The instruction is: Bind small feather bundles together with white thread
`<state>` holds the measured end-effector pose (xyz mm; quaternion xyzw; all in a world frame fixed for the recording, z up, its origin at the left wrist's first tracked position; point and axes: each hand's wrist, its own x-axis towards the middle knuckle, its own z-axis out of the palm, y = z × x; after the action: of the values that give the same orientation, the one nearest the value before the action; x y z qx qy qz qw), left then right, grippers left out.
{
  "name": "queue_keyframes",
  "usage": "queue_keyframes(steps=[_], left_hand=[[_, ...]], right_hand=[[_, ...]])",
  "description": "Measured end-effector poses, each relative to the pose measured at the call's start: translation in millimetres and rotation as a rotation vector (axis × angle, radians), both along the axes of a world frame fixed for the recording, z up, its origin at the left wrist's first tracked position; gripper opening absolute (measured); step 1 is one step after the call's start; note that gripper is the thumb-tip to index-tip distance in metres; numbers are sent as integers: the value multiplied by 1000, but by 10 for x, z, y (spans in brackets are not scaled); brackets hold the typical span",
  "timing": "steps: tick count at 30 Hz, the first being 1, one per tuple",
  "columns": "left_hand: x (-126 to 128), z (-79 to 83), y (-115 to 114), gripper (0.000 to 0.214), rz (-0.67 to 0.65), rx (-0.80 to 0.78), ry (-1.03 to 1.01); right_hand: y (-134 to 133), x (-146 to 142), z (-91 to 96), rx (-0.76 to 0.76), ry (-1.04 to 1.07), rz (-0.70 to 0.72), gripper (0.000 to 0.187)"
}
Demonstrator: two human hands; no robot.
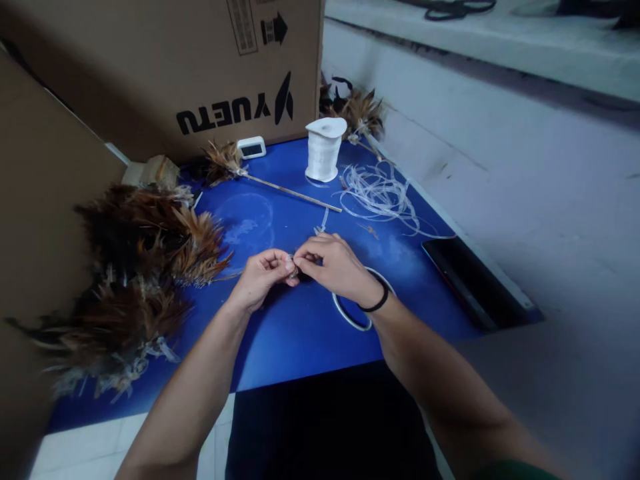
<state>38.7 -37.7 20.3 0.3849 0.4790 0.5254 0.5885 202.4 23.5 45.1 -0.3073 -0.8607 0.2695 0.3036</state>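
Note:
My left hand (263,275) and my right hand (330,263) meet over the middle of the blue table (295,333). Both pinch a small pale thing (293,267) between their fingertips; it is too small to name. A thin white string (323,221) runs up from the pinch toward the far side. My right wrist wears a black band and lies over a white ring (350,319) that rests flat on the table.
A heap of brown feathers (135,280) fills the left side. A feather-tipped stick (265,181), a white spool of string (324,150), loose white strings (380,193) and a small white device (251,147) lie farther back. A cardboard box (165,67) stands behind. A dark tray (475,283) sits at right.

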Motion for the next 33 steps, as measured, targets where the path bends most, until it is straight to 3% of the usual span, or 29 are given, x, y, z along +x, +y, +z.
queue_keyframes(steps=[5,14,18,21,27,33], left_hand=[[2,12,0,24,28,-4,-18],[-24,-36,-1,21,103,-52,-114],[-31,-35,10,21,139,-79,-135],[-31,-9,14,23,161,-73,-127],[-10,56,-15,23,135,4,-39],[10,68,-17,25,152,106,-9]], right_hand=[[-21,-18,-11,108,26,7,12],[-10,-40,-74,480,17,61,26],[2,-26,-69,522,23,103,26],[-7,-21,-55,419,52,112,20],[-32,-38,-30,-91,212,89,14],[-4,-46,-55,-321,207,72,14]])
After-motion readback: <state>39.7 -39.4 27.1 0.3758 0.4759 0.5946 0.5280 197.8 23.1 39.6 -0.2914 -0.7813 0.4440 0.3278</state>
